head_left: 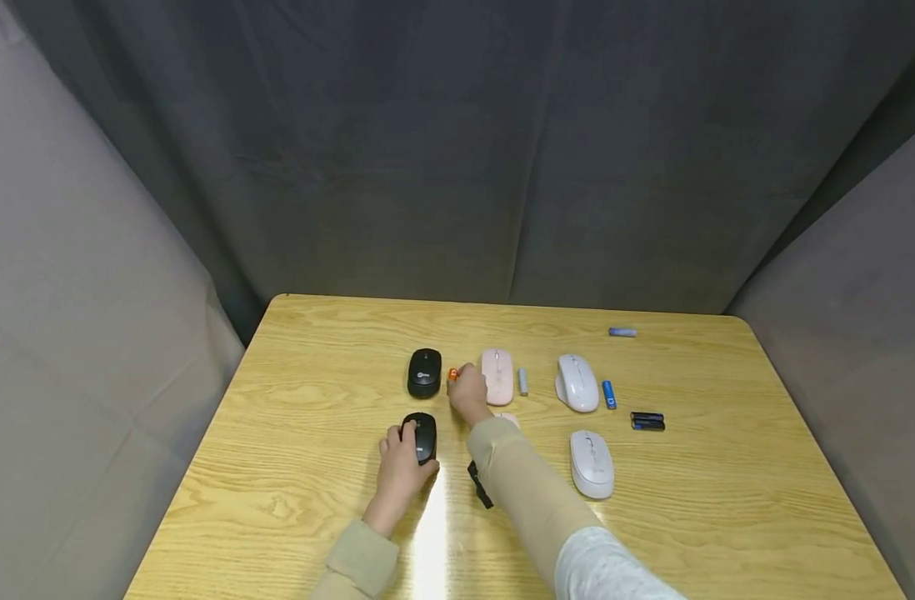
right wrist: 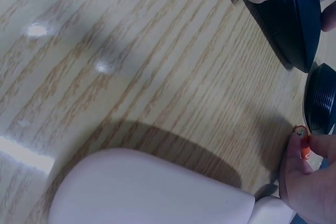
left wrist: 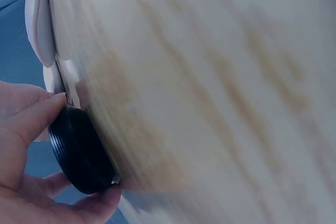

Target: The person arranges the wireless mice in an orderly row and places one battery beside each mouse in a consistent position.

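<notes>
My left hand [head_left: 401,468] holds a black computer mouse [head_left: 426,437] by its sides on the wooden table; in the left wrist view the thumb and fingers curl round the mouse [left wrist: 81,148]. Farther forward, my right hand [head_left: 469,393] pinches a small orange battery [right wrist: 303,142] between thumb and fingertip, beside a second black mouse [head_left: 424,373]. Just to the right of this hand lies a pink mouse [head_left: 497,377]. Another pink mouse [right wrist: 152,190] is close below in the right wrist view; in the head view the right sleeve covers most of it.
Two white mice [head_left: 577,383] stand toward the right. Near them lie a blue battery [head_left: 609,394], a pair of dark batteries [head_left: 647,421] and a purplish battery [head_left: 622,332]. A grey battery [head_left: 522,382] is beside the farther pink mouse. Grey curtains [head_left: 397,167] surround the table.
</notes>
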Demonstrator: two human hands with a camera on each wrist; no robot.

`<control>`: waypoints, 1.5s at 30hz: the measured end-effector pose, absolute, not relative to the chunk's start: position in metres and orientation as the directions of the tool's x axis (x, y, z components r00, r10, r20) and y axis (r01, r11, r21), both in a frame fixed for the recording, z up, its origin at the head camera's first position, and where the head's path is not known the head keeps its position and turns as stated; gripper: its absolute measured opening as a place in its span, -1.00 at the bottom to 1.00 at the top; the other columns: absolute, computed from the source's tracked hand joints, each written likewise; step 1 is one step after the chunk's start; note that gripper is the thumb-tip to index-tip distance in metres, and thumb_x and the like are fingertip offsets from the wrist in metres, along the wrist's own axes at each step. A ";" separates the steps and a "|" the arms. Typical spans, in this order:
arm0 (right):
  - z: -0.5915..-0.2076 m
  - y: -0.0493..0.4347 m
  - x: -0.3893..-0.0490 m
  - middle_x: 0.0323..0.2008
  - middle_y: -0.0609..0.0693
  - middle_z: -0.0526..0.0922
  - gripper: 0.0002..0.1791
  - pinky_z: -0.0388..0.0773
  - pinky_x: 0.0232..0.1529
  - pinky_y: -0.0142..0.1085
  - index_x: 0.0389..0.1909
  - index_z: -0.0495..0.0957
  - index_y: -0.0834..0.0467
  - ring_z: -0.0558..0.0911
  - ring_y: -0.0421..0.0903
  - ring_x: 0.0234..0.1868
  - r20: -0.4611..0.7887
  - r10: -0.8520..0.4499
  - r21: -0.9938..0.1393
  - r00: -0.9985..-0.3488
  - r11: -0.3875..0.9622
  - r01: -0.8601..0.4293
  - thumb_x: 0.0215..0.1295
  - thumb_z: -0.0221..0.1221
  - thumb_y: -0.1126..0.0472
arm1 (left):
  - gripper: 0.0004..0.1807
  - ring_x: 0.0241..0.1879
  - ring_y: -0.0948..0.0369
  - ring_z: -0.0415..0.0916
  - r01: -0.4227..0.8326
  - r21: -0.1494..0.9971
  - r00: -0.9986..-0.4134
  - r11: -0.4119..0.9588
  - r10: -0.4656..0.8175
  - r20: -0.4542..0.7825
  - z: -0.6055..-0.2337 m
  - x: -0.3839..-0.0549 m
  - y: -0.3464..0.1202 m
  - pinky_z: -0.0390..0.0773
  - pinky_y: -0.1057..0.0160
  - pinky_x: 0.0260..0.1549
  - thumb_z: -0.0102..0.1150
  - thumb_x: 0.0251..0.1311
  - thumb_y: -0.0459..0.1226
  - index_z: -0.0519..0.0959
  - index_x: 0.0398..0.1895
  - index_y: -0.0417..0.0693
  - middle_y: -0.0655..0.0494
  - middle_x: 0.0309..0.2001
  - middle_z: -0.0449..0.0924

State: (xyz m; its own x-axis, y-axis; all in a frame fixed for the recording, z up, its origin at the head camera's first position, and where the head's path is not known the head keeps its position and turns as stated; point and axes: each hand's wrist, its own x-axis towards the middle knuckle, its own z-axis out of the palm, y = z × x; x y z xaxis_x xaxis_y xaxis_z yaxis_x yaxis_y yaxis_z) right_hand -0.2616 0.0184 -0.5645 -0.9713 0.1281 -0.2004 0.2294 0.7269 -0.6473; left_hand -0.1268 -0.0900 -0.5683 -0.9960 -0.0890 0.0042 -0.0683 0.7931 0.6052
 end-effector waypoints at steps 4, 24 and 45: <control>-0.565 0.018 -0.262 -0.32 0.18 0.59 -0.82 0.49 -0.17 -0.13 -0.26 0.46 0.28 0.58 0.10 -0.23 -0.208 0.127 -0.643 -0.970 0.730 0.234 0.18 0.16 0.26 | -0.21 -0.11 -0.14 0.22 -0.071 0.603 -0.996 0.794 -0.087 -0.003 -0.567 -0.126 -0.090 0.45 0.01 -0.27 0.45 -0.17 -0.22 0.30 0.16 -0.28 -0.33 0.00 0.26; -0.515 0.031 -0.259 -0.18 0.25 0.53 -0.51 0.47 -0.37 -0.22 0.12 0.30 0.34 0.47 -0.02 -0.43 -0.213 -0.044 -0.621 -0.976 0.777 0.100 0.21 0.12 0.21 | -0.21 -0.08 -0.15 0.21 -0.086 0.622 -0.996 0.778 -0.091 -0.024 -0.564 -0.124 -0.089 0.46 -0.01 -0.26 0.45 -0.18 -0.24 0.29 0.17 -0.28 -0.34 0.02 0.24; -0.489 0.190 -0.263 0.02 0.21 0.45 -0.56 0.38 0.03 0.00 0.11 0.38 0.24 0.44 0.18 0.05 0.228 -0.402 -0.409 -0.887 0.787 -0.462 0.18 0.15 0.37 | -0.21 -0.07 -0.15 0.22 -0.072 0.614 -0.997 0.786 -0.078 -0.017 -0.562 -0.123 -0.090 0.48 0.02 -0.29 0.42 -0.14 -0.23 0.28 0.18 -0.29 -0.35 0.04 0.23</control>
State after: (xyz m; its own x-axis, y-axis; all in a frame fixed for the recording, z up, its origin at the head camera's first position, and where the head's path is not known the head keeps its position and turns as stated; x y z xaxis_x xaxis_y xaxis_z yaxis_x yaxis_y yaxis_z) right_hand -0.2627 0.1904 -0.4891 -0.8866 -0.4023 0.2282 -0.4622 0.7866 -0.4095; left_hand -0.1229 -0.0902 -0.5624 -0.9968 -0.0783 -0.0174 -0.0724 0.7859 0.6141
